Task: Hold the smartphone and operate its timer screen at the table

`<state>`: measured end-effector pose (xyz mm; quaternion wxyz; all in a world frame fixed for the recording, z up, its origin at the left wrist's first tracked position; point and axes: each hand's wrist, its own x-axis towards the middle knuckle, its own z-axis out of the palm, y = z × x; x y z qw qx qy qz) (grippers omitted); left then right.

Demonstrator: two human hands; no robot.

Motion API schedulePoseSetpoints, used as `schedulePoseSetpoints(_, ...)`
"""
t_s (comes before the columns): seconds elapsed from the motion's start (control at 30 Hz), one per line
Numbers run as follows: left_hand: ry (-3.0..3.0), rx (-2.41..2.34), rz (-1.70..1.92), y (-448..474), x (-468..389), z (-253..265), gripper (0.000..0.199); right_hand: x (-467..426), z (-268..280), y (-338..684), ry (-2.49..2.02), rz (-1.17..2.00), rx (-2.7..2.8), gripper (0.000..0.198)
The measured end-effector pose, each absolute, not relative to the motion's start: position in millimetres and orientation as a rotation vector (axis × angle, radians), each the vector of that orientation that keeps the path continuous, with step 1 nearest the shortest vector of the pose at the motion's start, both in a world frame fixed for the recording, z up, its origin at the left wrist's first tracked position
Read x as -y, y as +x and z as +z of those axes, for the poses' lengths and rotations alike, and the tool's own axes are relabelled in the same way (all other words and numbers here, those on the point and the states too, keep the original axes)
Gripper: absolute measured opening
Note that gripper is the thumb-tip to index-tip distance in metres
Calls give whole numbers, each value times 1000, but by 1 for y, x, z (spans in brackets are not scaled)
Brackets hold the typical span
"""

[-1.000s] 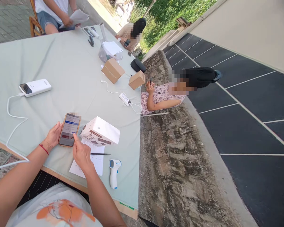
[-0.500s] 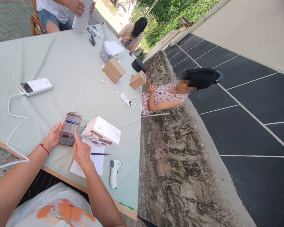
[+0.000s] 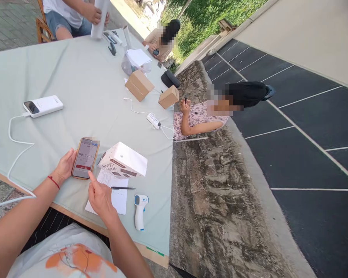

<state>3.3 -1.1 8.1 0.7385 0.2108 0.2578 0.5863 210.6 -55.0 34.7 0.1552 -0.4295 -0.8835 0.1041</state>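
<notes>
- The left hand (image 3: 64, 166) cups a gold-cased smartphone (image 3: 85, 158) by its left edge, fingers curled behind and thumb along the side; the phone tilts up off the pale green tablecloth (image 3: 84, 88), its screen showing a row of timer-like digits.
- The right hand (image 3: 101, 197) holds nothing: its index finger points out, the tip at the phone's lower right corner, the other fingers loosely folded. Whether the tip touches the glass, I cannot tell.
- Just right of the phone lies a white cardboard box with brown printing (image 3: 123, 160), resting partly on a white printed paper sheet (image 3: 113, 195); a black pen (image 3: 123, 188) lies across that sheet.
- Near the table's front edge lies a white and blue infrared thermometer (image 3: 139, 210).
- To the far left a white power bank (image 3: 43, 106) sits with a white cable (image 3: 17, 143) trailing over the table edge.
- Further off stand two brown cardboard boxes (image 3: 139, 85); other people sit around the table.
- Risk, as I judge it: the one-sided hold could let the phone slip under a firm tap. The right forearm hangs over the sheet near the thermometer, so a sweep could knock that off the edge.
</notes>
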Motion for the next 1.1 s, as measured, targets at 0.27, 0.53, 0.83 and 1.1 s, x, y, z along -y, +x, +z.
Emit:
schedulePoseSetpoints(0.27,447,-549,1256,4,1,10,79,64,35,211,-1216,362,2589,54)
schedulePoseSetpoints(0.53,471,-524,1248,3,2,12,80,65,37,210,-1185,384,2602,52)
schedulePoseSetpoints(0.83,456,-534,1249,4,1,13,84,67,32,210,-1166,364,2595,50)
schedulePoseSetpoints(1.1,443,-555,1246,4,2,11,89,66,32,210,-1093,324,2507,49)
